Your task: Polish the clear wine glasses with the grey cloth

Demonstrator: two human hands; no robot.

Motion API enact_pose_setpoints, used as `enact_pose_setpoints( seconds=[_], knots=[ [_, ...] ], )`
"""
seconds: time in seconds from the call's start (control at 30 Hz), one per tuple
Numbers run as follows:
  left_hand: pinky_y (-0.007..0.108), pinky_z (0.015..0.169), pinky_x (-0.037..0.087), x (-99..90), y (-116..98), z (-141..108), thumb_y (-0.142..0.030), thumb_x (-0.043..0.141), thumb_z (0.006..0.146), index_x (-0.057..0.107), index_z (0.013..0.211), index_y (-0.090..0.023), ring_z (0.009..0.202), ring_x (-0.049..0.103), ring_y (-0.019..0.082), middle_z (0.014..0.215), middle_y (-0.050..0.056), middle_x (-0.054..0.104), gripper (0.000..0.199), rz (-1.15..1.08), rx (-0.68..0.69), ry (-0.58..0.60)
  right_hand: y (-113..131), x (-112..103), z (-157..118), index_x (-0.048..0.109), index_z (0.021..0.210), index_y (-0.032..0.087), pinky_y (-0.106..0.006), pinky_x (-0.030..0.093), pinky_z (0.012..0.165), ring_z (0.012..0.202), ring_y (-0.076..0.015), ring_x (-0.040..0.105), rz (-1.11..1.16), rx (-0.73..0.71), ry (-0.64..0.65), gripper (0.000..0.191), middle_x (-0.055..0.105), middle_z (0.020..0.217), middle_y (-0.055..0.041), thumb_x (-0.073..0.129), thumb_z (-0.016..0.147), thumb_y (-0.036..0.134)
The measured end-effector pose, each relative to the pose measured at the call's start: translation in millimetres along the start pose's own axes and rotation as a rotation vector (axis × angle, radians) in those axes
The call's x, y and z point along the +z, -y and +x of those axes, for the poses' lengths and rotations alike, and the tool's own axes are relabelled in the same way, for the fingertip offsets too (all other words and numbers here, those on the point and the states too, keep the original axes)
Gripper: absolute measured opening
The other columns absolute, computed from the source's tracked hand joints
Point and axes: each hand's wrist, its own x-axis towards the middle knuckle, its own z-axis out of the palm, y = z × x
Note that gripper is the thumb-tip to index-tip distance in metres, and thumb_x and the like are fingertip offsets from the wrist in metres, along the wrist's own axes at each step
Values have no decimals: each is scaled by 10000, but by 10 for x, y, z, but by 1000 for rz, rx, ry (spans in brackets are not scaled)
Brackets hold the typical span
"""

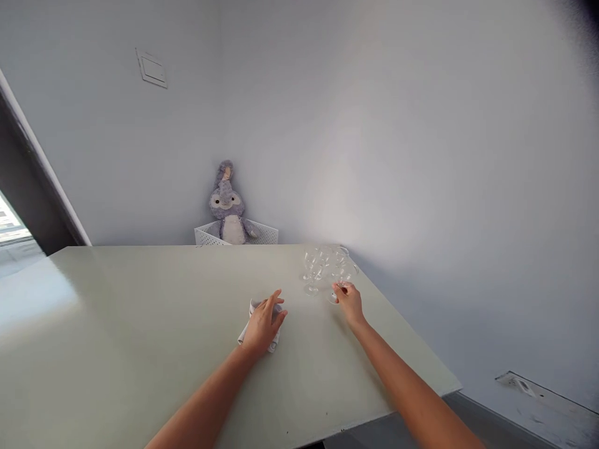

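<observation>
My right hand [349, 302] pinches the stem of a clear stemmed glass [344, 272] at the right side of the table. Its foot shows just left of my fingers, at or near the tabletop; I cannot tell if it is lifted. Beside and behind it stand several more clear stemmed glasses [312, 274], close together and overlapping in view. My left hand [262, 324] rests over a folded light cloth [274, 343] with a grey part, its fingers stretched out and apart. Most of the cloth lies hidden under that hand.
The pale table [154, 312] has its right edge close past the glasses. Behind its far edge, a grey plush toy [233, 212] sits in a white perforated basket [268, 235] in the wall corner. A switch plate [153, 69] is on the left wall.
</observation>
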Motion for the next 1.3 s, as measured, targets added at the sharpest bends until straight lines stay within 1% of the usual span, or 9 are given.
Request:
enact_pose_setpoints(
  seconds=[0.13, 0.4, 0.5, 0.6, 0.67, 0.83, 0.97, 1.17, 1.3],
  knots=[
    [346, 888, 376, -15, -8, 1, -302, 411, 830, 346, 1229, -257, 1034, 508, 162, 1077, 19, 591, 406, -5, -17, 5, -181, 64, 249, 574, 863, 122, -250, 451, 487, 586, -162, 552, -27, 49, 0, 360, 585, 701, -50, 524, 647, 406],
    [330, 865, 404, -29, -18, 5, -307, 418, 818, 414, 1178, -255, 979, 539, 155, 1039, 22, 606, 363, -131, -73, -37, -204, 250, 391, 585, 872, 151, -229, 439, 491, 585, -143, 541, -78, 43, 13, 317, 573, 715, -29, 523, 614, 324],
    [289, 824, 424, -147, -1, 54, -322, 368, 838, 444, 1140, -249, 959, 553, 142, 1045, 28, 605, 319, -217, -148, -172, -186, 156, 309, 558, 956, 161, -236, 428, 532, 637, -146, 539, -116, 50, -66, 378, 569, 850, -56, 510, 594, 259],
    [292, 812, 416, -353, 70, 132, -349, 353, 837, 460, 1118, -251, 967, 543, 156, 1059, 30, 600, 316, -83, -298, -352, -75, 112, 54, 545, 956, 171, -258, 423, 603, 672, -154, 533, -150, -11, -102, 338, 566, 903, -66, 462, 644, 269],
    [319, 809, 402, -468, 130, 172, -400, 415, 797, 466, 1133, -250, 982, 528, 192, 1076, 42, 594, 371, 90, -413, -324, 63, 182, -188, 564, 892, 184, -271, 423, 644, 677, -159, 536, -164, -148, -2, 262, 589, 856, -49, 430, 697, 296],
    [269, 702, 400, -517, 141, 175, -330, 527, 703, 548, 1086, -274, 857, 565, 193, 867, 25, 635, 388, 172, -520, 60, 426, 623, -708, 586, 961, 204, -281, 427, 699, 674, -145, 538, -208, -363, 399, 281, 613, 894, -37, 440, 728, 260],
    [227, 621, 388, -594, -81, 157, -223, 464, 714, 605, 982, -285, 716, 551, 136, 773, -13, 614, 310, 67, -417, 47, 640, 803, -829, 519, 1144, 214, -289, 414, 742, 837, -178, 525, -230, -384, 587, 486, 599, 973, -46, 542, 659, 210],
    [202, 540, 366, -1132, -552, 188, -236, 446, 718, 603, 1005, -206, 588, 441, 100, 645, -23, 490, 328, -253, -172, 27, 1083, 404, -768, 622, 681, 191, -273, 397, 677, 727, -165, 504, -119, -406, 810, 137, 554, 669, 23, 599, 649, 323],
    [197, 522, 358, -1415, -647, 310, -277, 425, 771, 569, 1078, -211, 560, 432, 95, 612, -31, 451, 345, -225, -117, -34, 1250, 163, -795, 624, 728, 173, -258, 407, 614, 714, -176, 543, 84, -249, 1110, 230, 594, 736, 10, 636, 634, 383]
  ],
)
